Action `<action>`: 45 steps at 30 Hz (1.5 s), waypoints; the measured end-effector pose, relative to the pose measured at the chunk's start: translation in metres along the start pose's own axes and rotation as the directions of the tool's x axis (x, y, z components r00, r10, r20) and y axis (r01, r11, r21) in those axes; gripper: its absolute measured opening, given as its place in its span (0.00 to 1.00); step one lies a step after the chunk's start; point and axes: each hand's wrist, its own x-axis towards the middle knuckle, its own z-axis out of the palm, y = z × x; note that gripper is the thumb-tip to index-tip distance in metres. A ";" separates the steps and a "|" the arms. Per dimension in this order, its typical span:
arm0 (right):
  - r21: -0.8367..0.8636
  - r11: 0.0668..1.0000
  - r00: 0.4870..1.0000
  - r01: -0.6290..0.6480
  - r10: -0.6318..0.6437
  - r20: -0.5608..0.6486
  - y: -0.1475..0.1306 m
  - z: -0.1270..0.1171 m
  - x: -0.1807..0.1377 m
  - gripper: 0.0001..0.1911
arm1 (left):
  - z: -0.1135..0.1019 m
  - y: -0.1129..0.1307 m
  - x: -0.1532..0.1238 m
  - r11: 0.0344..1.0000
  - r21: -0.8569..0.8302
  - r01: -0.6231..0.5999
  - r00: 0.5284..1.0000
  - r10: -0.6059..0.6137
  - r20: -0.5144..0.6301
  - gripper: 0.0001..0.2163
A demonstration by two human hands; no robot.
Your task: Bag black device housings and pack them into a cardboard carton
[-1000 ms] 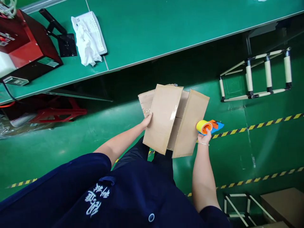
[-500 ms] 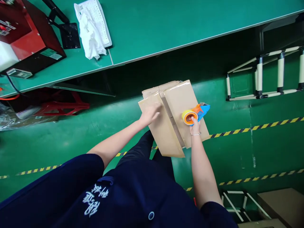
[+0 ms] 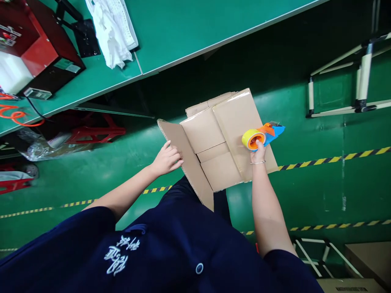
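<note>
A brown cardboard carton (image 3: 215, 148) is in front of my legs, its left flap (image 3: 191, 162) swung up and out to the left. Inner flaps show beneath the gap, while the right flap (image 3: 236, 122) lies over the right side. My left hand (image 3: 168, 158) is at the outer edge of the left flap, fingers curled over it. In my right hand (image 3: 259, 151) is a tape dispenser (image 3: 271, 131), blue and orange with a yellow tape roll, held over the right flap. My fingers reach into the roll's orange core.
Beyond the carton runs a green workbench (image 3: 189, 32), with a red machine (image 3: 39, 53) and white cloth (image 3: 111, 36) on its left. A red stool (image 3: 94, 130) is under it. Pipe frames (image 3: 363, 77) stand at the right; more cartons (image 3: 369, 260) sit at lower right.
My left hand has moved left, and the left flap has gone from lying nearly flat to standing open, uncovering the inner flaps. The tape dispenser has stayed in my right hand.
</note>
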 end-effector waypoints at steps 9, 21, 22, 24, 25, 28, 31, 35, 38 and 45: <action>0.026 1.000 0.999 0.016 -0.015 -0.049 -0.002 0.011 -0.009 0.23 | 0.054 0.029 0.109 0.994 0.070 -0.085 0.995 0.081 0.064 0.20; 0.093 0.993 0.997 -0.074 0.077 -0.031 0.005 0.005 -0.058 0.19 | 0.138 0.045 0.212 0.996 0.082 0.030 0.978 -0.046 0.203 0.30; 0.089 0.992 0.995 -0.091 0.095 -0.038 0.008 0.005 -0.055 0.19 | 0.133 0.049 0.209 0.994 0.097 0.051 0.976 -0.070 0.206 0.29; 0.097 0.990 0.994 -0.103 0.107 -0.033 0.013 0.004 -0.050 0.21 | 0.117 0.060 0.199 0.983 0.147 0.107 0.971 -0.135 0.196 0.25; 0.103 0.990 0.995 -0.098 0.101 -0.025 0.014 0.003 -0.047 0.21 | 0.107 0.065 0.191 0.976 0.175 0.127 0.970 -0.160 0.185 0.23; 0.108 0.991 0.997 -0.078 0.079 -0.010 0.018 -0.001 -0.043 0.22 | 0.070 0.069 0.147 0.966 0.230 0.116 0.979 -0.150 0.136 0.18; 0.126 0.990 0.998 -0.069 0.069 0.001 0.020 -0.004 -0.043 0.23 | 0.034 0.061 0.087 0.970 0.225 0.089 0.992 -0.107 0.067 0.17; 0.132 0.989 0.998 -0.065 0.064 0.011 0.020 -0.004 -0.044 0.23 | 0.011 0.046 0.035 0.973 0.211 0.098 0.995 -0.103 0.014 0.17; 0.111 0.992 0.998 -0.063 0.061 0.014 0.020 -0.004 -0.045 0.21 | 0.020 0.044 0.045 0.981 0.176 0.086 0.996 -0.090 0.015 0.18; 0.075 0.992 0.994 -0.101 0.097 0.053 0.017 0.000 -0.043 0.23 | 0.109 0.053 0.176 0.993 0.091 0.074 0.984 -0.087 0.155 0.29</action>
